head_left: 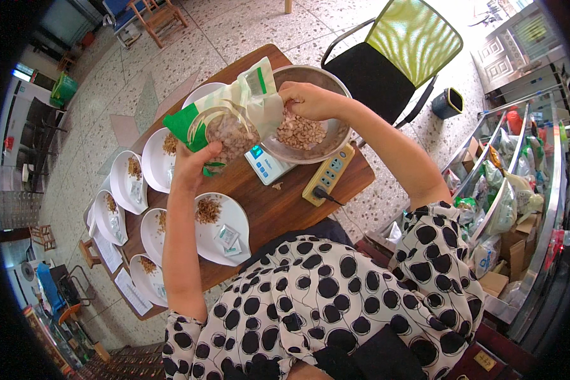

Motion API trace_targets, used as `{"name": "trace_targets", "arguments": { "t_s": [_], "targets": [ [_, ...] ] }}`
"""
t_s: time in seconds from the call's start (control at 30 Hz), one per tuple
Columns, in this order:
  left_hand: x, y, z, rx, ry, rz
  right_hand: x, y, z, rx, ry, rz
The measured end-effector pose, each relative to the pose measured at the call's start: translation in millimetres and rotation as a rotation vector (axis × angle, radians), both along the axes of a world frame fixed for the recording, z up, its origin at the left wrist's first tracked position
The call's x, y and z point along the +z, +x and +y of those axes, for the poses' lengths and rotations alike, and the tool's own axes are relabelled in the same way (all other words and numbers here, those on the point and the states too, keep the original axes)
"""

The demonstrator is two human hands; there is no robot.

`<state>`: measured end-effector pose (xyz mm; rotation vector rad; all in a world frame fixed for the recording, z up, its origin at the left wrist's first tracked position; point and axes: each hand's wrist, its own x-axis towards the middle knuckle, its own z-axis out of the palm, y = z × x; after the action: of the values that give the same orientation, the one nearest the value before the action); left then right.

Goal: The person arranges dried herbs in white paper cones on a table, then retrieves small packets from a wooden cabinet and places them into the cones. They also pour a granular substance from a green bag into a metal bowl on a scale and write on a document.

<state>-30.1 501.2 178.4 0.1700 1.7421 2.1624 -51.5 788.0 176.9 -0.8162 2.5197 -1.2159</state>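
Note:
A green and white plastic bag with a clear window, filled with pale chopped dried pieces, is tilted over the table. My left hand grips its lower left side, thumb on the window. At the bag's right end, my right hand is closed, its fingertips pinching the edge by the mouth. Below that hand stands a steel bowl with a heap of pale pieces in it. The bowl rests on a white digital scale with a lit display, partly hidden under it.
White teardrop-shaped dishes with brown dried shreds and small sachets stand along the wooden table. A yellow power strip with a black plug lies beside the bowl. Beyond are a green-backed chair, a bin and shelves of bags.

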Motion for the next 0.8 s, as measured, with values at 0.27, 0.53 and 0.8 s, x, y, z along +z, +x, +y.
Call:
{"name": "trace_targets", "arguments": {
  "t_s": [0.27, 0.53, 0.8],
  "targets": [
    [6, -3, 6, 0.010, -0.079, 0.114, -12, 6, -6, -0.039, 0.215, 0.040],
    [1, -1, 0, -0.011, -0.101, 0.098, 1, 13, -1, -0.142, 0.238, 0.082],
    [-2, -1, -1, -0.007, -0.009, 0.100, 2, 9, -5, -0.134, 0.099, 0.170]
  ]
}}
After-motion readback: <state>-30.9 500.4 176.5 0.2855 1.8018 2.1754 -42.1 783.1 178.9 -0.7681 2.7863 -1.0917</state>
